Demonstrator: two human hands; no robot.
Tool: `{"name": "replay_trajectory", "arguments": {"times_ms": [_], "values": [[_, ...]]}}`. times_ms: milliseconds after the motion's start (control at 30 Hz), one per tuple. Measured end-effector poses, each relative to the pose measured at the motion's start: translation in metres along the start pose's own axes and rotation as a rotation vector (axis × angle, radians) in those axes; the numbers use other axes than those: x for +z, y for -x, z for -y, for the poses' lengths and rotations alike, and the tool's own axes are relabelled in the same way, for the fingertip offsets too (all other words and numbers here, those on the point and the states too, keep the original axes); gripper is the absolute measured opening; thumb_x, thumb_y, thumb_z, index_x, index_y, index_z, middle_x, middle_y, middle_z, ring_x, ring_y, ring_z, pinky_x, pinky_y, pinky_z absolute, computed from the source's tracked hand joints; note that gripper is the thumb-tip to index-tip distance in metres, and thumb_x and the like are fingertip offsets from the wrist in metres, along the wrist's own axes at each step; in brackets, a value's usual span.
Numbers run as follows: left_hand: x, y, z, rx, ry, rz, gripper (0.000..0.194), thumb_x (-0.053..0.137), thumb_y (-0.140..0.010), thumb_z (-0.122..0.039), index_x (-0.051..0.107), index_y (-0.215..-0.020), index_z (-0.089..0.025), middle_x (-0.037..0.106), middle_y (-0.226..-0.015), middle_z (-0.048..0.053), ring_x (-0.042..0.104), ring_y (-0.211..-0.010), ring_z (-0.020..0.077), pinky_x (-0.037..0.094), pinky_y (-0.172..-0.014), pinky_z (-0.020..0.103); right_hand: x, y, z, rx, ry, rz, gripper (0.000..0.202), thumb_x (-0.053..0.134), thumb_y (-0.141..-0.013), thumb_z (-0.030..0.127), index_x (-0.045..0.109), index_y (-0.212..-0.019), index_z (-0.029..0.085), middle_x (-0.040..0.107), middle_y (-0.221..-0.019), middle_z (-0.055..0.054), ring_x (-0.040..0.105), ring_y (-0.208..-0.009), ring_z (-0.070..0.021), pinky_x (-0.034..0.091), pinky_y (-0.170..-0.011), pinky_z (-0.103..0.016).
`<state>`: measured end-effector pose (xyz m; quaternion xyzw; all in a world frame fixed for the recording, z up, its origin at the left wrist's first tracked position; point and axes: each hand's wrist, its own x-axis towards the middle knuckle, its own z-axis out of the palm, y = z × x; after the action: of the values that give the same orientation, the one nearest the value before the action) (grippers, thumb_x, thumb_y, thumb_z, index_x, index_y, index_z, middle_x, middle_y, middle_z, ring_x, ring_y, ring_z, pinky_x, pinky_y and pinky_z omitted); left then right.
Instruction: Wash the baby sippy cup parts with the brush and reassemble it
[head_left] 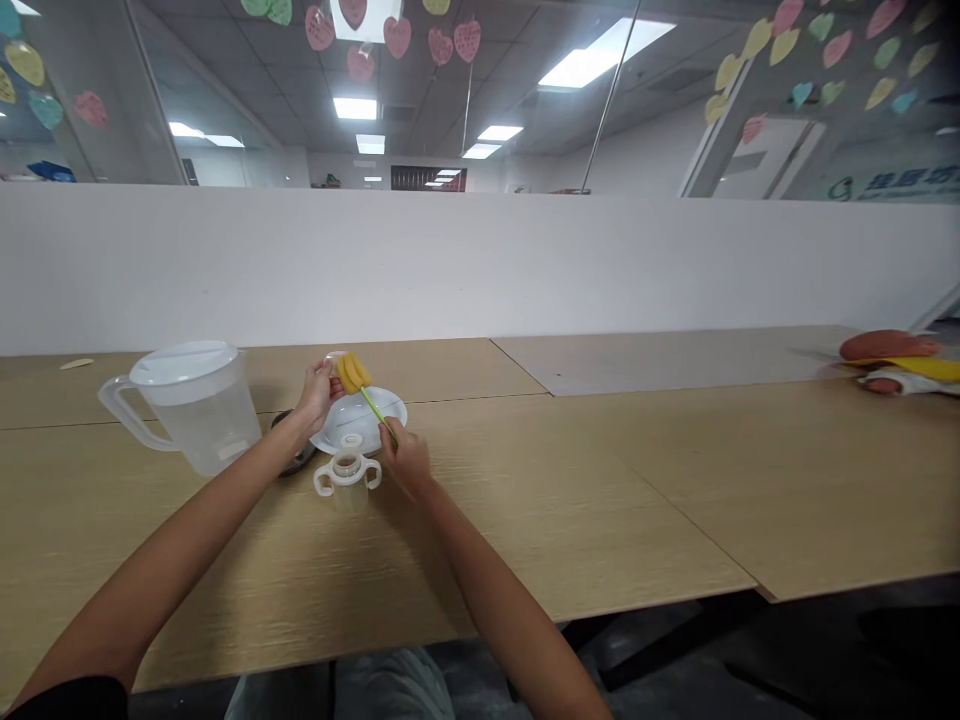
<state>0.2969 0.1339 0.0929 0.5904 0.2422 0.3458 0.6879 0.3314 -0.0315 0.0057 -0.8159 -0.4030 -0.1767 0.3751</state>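
Reader: What lies at the center?

Grip: A sponge brush (356,378), its yellow, ridged head raised over the far left part of a white plate (394,410), its thin green handle slanting down toward me.

Reader: And the grip itself?

Grip: My right hand (407,458) is closed around the lower end of that handle. My left hand (321,393) pinches a small clear piece (331,358) right by the yellow head (whether the sponge sits inside it or only against it, I cannot tell).

Reader: What stands nearest?

Grip: Below and between my hands, on the near side of the plate, a clear cup (348,480) stands upright with a white collar and two looped white handles. Its mouth is open.

Reader: Farther out?

Grip: To the left, a dark object (301,458) is partly hidden by my left forearm; beyond it stands a translucent pitcher (199,410), lidded, its handle facing left. All rest on a wood-patterned table (562,520). At its far right end lie a reddish item (889,346) and a yellow one (926,368), too indistinct to name.

Reader: The background?

Grip: A white wall (450,265) runs behind the table, topped by glass bearing heart-shaped notes (397,37) in pink, yellow and green.
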Motion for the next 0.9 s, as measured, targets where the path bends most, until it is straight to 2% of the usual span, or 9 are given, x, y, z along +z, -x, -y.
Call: {"name": "replay_trajectory", "arguments": {"times_ms": [67, 200, 333, 500, 667, 767, 833, 900], "values": [[-0.005, -0.003, 0.0, 0.066, -0.042, -0.002, 0.033, 0.045, -0.087, -0.047, 0.039, -0.107, -0.021, 0.058, -0.069, -0.002, 0.061, -0.06, 0.0117, 0.05, -0.063, 0.025, -0.002, 0.0, 0.0, -0.014, -0.027, 0.021, 0.037, 0.031, -0.096, 0.036, 0.064, -0.102, 0.02, 0.066, -0.07, -0.002, 0.054, -0.057, -0.0119, 0.026, -0.053, -0.021], [-0.01, -0.001, -0.002, 0.288, -0.172, 0.014, 0.039, 0.058, -0.075, -0.052, 0.043, -0.093, -0.021, 0.06, -0.076, -0.001, 0.059, -0.066, 0.0115, 0.046, -0.059, 0.021, -0.002, -0.001, -0.001, -0.009, -0.105, 0.037, 0.035, 0.035, -0.094, 0.038, 0.066, -0.099, 0.021, 0.065, -0.069, -0.002, 0.053, -0.057, -0.0117, 0.027, -0.055, -0.021], [-0.006, 0.007, -0.017, 0.368, -0.247, 0.207, 0.042, 0.066, -0.069, -0.049, 0.041, -0.088, -0.021, 0.064, -0.084, 0.002, 0.061, -0.078, 0.014, 0.046, -0.066, 0.023, 0.0, -0.003, -0.003, 0.112, -0.317, -0.044, 0.043, 0.034, -0.094, 0.044, 0.067, -0.094, 0.018, 0.064, -0.068, -0.001, 0.052, -0.058, -0.0117, 0.032, -0.056, -0.02], [-0.015, 0.012, -0.038, 0.506, -0.429, 0.41, 0.048, 0.067, -0.07, -0.047, 0.05, -0.106, -0.02, 0.064, -0.113, 0.009, 0.06, -0.1, 0.0185, 0.047, -0.083, 0.03, 0.001, -0.007, -0.003, 0.198, -0.562, -0.138, 0.046, 0.037, -0.09, 0.048, 0.069, -0.088, 0.014, 0.066, -0.074, -0.003, 0.054, -0.063, -0.0118, 0.037, -0.058, -0.02], [-0.029, 0.017, -0.041, 0.66, -0.729, 0.363, 0.048, 0.061, -0.076, -0.049, 0.061, -0.114, -0.019, 0.063, -0.119, 0.01, 0.059, -0.103, 0.022, 0.046, -0.093, 0.036, 0.0, -0.006, -0.004, 0.188, -0.458, -0.139, 0.046, 0.036, -0.091, 0.046, 0.069, -0.09, 0.015, 0.064, -0.069, -0.002, 0.051, -0.058, -0.011, 0.035, -0.056, -0.02], [-0.03, 0.018, -0.04, 0.621, -0.76, 0.316, 0.05, 0.061, -0.074, -0.053, 0.064, -0.111, -0.018, 0.068, -0.108, 0.009, 0.063, -0.094, 0.0223, 0.049, -0.088, 0.037, 0.0, -0.002, -0.004, 0.109, -0.31, -0.142, 0.047, 0.032, -0.093, 0.044, 0.069, -0.093, 0.015, 0.062, -0.065, -0.003, 0.05, -0.054, -0.0108, 0.033, -0.053, -0.02], [-0.03, 0.017, -0.04, 0.435, -0.684, 0.284, 0.055, 0.056, -0.074, -0.061, 0.067, -0.098, -0.013, 0.071, -0.082, 0.011, 0.065, -0.074, 0.0217, 0.053, -0.071, 0.034, 0.001, 0.002, -0.004, 0.005, -0.207, -0.158, 0.047, 0.031, -0.094, 0.043, 0.069, -0.092, 0.015, 0.061, -0.062, -0.004, 0.05, -0.052, -0.0108, 0.033, -0.053, -0.021], [-0.03, 0.017, -0.041, 0.219, -0.592, 0.262, 0.063, 0.047, -0.076, -0.068, 0.067, -0.083, -0.009, 0.062, -0.053, 0.01, 0.059, -0.051, 0.0197, 0.049, -0.052, 0.031, 0.002, 0.005, -0.004, -0.087, -0.142, -0.169, 0.048, 0.029, -0.095, 0.042, 0.069, -0.09, 0.015, 0.06, -0.06, -0.005, 0.05, -0.052, -0.0109, 0.033, -0.054, -0.021]]}}
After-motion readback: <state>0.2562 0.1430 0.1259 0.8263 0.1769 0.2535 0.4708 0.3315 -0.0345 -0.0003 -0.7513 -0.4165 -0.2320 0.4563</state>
